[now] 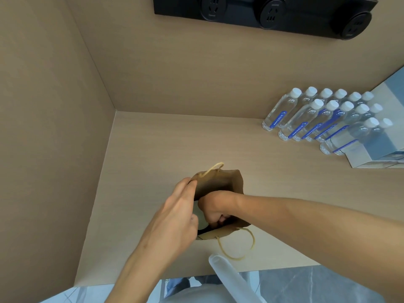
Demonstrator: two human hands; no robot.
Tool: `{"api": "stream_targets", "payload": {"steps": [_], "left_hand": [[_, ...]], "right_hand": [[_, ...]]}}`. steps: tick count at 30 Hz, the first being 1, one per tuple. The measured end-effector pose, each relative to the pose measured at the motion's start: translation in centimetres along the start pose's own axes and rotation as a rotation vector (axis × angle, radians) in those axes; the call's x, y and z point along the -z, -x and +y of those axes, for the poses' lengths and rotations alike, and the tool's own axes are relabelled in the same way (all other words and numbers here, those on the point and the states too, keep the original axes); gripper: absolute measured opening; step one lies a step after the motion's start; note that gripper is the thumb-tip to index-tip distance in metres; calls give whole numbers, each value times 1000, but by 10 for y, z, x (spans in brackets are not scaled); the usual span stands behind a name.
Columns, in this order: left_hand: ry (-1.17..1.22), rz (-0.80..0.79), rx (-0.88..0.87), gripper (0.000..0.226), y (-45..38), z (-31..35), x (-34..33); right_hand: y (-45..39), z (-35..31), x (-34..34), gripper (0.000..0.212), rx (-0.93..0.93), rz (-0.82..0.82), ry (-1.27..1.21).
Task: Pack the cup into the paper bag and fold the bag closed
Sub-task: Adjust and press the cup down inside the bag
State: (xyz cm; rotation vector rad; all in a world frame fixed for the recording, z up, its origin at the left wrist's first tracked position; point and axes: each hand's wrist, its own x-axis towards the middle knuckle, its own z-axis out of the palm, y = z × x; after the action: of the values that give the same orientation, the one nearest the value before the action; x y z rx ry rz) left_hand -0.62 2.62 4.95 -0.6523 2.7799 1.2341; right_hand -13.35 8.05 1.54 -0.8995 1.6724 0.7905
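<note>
A brown paper bag (220, 182) with tan rope handles stands open on the wooden counter (153, 149). My left hand (177, 217) holds the bag's left rim, fingers along the edge. Reaching down into the bag's mouth, my right hand (215, 209) is curled around a pale cup (200, 221). Only a small greyish-white part of the cup shows between my two hands; the rest is hidden inside the bag. One handle (238, 246) loops toward me over the counter, and the other handle (213, 169) sticks up at the far rim.
Several clear water bottles (317, 119) with white caps and blue labels stand at the back right, next to stacked white boxes (376, 154). A black socket strip (273, 12) hangs on the back wall. A side wall panel closes the left. A translucent tube (227, 276) lies at the counter's front edge.
</note>
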Motion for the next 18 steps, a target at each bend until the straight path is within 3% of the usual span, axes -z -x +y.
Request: {"api": "stream_targets", "payload": {"steps": [3, 4, 8, 13, 18], "left_hand": [[-13, -9, -10, 72, 0, 0, 1], [-18, -17, -9, 73, 0, 0, 1], [-33, -39, -2, 75, -2, 0, 2], [-1, -35, -41, 74, -5, 2, 4], [11, 15, -94, 72, -9, -1, 4]], "right_hand": [[1, 1, 0, 6, 3, -37, -17], [3, 2, 2, 5, 8, -42, -23], [23, 10, 20, 26, 25, -96, -21], [65, 28, 48, 14, 86, -34, 35], [80, 38, 55, 23, 124, 90, 55]]}}
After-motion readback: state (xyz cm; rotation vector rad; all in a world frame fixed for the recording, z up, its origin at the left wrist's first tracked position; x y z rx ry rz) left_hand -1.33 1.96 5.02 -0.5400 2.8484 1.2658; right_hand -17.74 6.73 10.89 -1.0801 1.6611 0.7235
